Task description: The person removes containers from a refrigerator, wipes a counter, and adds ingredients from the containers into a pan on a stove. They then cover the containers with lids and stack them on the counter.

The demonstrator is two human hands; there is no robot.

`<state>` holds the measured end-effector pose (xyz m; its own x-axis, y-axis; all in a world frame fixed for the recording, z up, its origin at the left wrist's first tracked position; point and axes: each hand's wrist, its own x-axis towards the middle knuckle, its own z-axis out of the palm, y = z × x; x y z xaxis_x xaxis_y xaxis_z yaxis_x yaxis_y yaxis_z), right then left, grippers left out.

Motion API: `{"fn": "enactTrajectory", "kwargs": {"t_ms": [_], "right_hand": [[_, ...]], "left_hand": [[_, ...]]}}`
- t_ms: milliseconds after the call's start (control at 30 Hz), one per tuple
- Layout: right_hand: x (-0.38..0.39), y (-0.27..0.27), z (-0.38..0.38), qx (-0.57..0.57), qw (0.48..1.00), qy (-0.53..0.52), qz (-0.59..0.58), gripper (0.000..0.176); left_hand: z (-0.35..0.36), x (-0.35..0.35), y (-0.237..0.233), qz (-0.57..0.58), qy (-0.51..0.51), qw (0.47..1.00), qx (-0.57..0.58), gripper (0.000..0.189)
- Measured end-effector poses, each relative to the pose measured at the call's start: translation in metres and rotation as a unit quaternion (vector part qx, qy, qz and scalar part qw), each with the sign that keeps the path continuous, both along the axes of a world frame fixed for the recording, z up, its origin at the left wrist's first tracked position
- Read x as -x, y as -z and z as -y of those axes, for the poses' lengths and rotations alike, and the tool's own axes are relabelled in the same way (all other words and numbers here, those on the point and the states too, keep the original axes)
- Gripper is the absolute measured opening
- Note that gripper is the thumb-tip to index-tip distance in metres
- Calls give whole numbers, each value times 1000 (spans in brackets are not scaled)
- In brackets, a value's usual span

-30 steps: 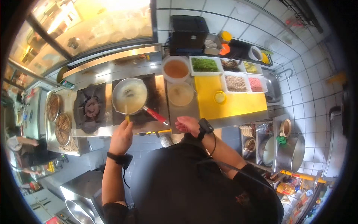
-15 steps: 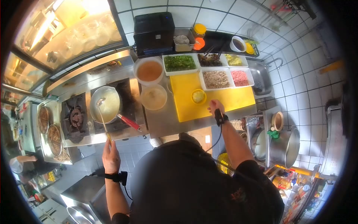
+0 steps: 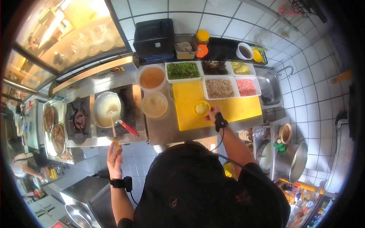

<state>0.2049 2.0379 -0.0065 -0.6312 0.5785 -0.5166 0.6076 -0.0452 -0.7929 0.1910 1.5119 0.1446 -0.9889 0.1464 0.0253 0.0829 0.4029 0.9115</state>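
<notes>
My left hand (image 3: pixel 115 157) is closed round the yellowish end of a long-handled ladle (image 3: pixel 113 131). The ladle's head lies in pale liquid inside a pan (image 3: pixel 100 121) with a red handle, on the stove. On the yellow cutting board (image 3: pixel 187 95), my right hand (image 3: pixel 213 113) has its fingers closed at the right rim of a small yellow bowl (image 3: pixel 197 113). Pale yellowish food fills that bowl; the fingertips are partly hidden. Behind it stand white tubs of chopped greens (image 3: pixel 183 71), brownish minced food (image 3: pixel 219 88) and pink minced food (image 3: pixel 246 87).
Two round containers, one of orange-brown liquid (image 3: pixel 152 78) and one of paler liquid (image 3: pixel 154 105), stand between stove and board. A sink (image 3: pixel 269 99) is at the right, with large pots (image 3: pixel 297 161) below. Another person (image 3: pixel 23 165) is at far left.
My right hand has moved left to the small yellow bowl and taken hold of its rim. The ladle's head has shifted toward the pan's near right side, and the view has shifted slightly.
</notes>
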Motion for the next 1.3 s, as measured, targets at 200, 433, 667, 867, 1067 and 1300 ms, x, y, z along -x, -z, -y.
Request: {"fn": "enactTrajectory", "kwargs": {"t_ms": [200,433,667,867,1067,1300], "right_hand": [[17,-60,19,28,993,-105,-51,31],[93,-129,106,58,970,-180,-154,38],[165,-158,218,101,948,-234,-189,45],[203,-161,292,70,934,-289,-197,52],[220,-165,345,85,930,-297,-198,51],[224,-160,365,14,928,-307,-211,50]], "left_hand": [[31,18,42,215,-146,965,-42,16],[39,28,19,83,-133,962,224,41],[88,1,59,-3,-89,943,319,50],[99,9,-22,-133,-81,970,185,55],[103,26,-48,-116,-18,974,192,54],[122,31,-44,-129,8,961,245,52]]}}
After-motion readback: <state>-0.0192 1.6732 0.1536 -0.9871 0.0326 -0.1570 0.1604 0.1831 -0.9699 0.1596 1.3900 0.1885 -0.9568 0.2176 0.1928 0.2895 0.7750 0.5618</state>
